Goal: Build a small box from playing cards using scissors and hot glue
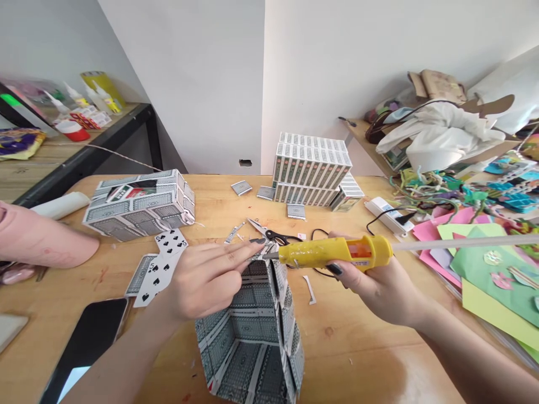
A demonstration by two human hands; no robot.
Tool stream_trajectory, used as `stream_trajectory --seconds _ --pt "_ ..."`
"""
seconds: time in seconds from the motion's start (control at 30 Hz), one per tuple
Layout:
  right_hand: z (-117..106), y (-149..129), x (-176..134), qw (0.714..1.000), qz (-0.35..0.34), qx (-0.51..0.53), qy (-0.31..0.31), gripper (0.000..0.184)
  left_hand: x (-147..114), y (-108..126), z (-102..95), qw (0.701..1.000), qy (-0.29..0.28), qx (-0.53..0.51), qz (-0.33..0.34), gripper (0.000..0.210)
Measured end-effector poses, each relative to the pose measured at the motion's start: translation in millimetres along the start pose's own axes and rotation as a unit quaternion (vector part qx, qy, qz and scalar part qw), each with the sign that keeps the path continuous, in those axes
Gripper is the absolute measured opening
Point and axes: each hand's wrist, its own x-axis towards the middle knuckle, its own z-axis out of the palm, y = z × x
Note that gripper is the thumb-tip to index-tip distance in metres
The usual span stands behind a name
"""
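My right hand (374,286) is wrapped round a yellow hot glue gun (328,252) with a long glue stick out of its back. The gun's nozzle points left and meets the upper corner of an open box covered in grey-backed playing cards (252,322). At that corner my left hand (210,278) grips the box's edge, index and middle fingertips close to the nozzle; its thumb is hidden. Just beyond the fingertips lie black-handled scissors (280,237). Loose playing cards (158,272) lie under and beside my left wrist, some face up.
A second card-covered box (141,205) stands back left. Stacked card packs (309,168) stand against the wall. A phone (90,342) lies front left, near a pink cylinder (42,235). On the right are a power strip (389,216) and coloured paper (492,275).
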Motion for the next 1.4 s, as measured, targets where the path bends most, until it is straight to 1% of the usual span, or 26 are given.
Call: stream_trajectory --seconds 0.07,0.17,0.3,0.4,0.5,0.63,0.73,0.83,0.93,1.0,1.07,1.13,1.27,1.33,1.4 --pt "-0.6 -1.4 0.8 1.0 -0.001 0.009 -0.002 0.025 -0.3 0.3 0.0 1.0 -0.002 0.003 -0.009 0.022" --pt "-0.8 -1.7 0.8 0.999 0.009 0.046 -0.023 0.026 -1.1 -0.5 0.9 1.0 -0.005 0.002 -0.004 0.021" --pt "0.2 -1.8 0.9 0.989 0.061 0.127 -0.047 0.023 -2.7 -2.9 2.1 1.0 0.006 -0.007 0.003 0.025" --pt "0.4 -3.1 3.5 0.98 0.085 0.167 -0.062 0.026 -3.9 -4.0 2.2 1.0 0.009 -0.014 0.01 0.025" --pt "0.2 -4.4 6.8 0.978 0.084 0.18 -0.064 0.029 -5.0 -4.7 2.8 1.0 0.008 -0.007 0.015 0.025" --pt "0.4 -3.4 7.8 0.979 0.069 0.182 -0.055 0.028 -6.4 -5.8 5.0 1.0 0.013 -0.01 0.021 0.024" --pt "0.5 -1.1 6.7 0.979 0.073 0.18 -0.066 0.027 -6.5 -5.6 6.1 1.0 0.016 -0.013 0.018 0.023" --pt "0.7 -0.8 6.4 0.978 0.074 0.179 -0.072 0.031 -6.0 -4.6 6.1 1.0 0.013 -0.015 0.013 0.022" --pt "1.6 -2.9 6.8 0.976 0.068 0.193 -0.076 0.033 -5.6 -3.9 5.3 1.0 0.008 -0.01 0.013 0.021" --pt "2.2 -4.2 6.9 0.973 0.068 0.206 -0.078 0.032 -5.5 -3.7 4.7 1.0 0.004 -0.01 0.01 0.021" --pt "2.0 -4.6 7.1 0.972 0.075 0.21 -0.075 0.03 -5.5 -3.5 4.3 1.0 0.002 -0.015 0.006 0.021" --pt "0.3 -3.7 7.6 0.972 0.081 0.208 -0.075 0.031 -5.4 -2.9 4.1 1.0 0.003 -0.017 0.007 0.021" --pt "-6.5 -1.2 10.3 0.969 0.101 0.2 -0.101 0.037 -5.1 -1.7 4.4 1.0 0.003 -0.01 0.001 0.021" --pt "-9.1 -0.8 12.5 0.962 0.121 0.221 -0.107 0.034 -5.1 -1.4 4.7 1.0 0.005 -0.01 0.001 0.022" --pt "-10.2 -1.1 14.8 0.946 0.136 0.272 -0.11 0.031 -4.9 -1.2 4.6 1.0 0.005 -0.01 0.004 0.022"
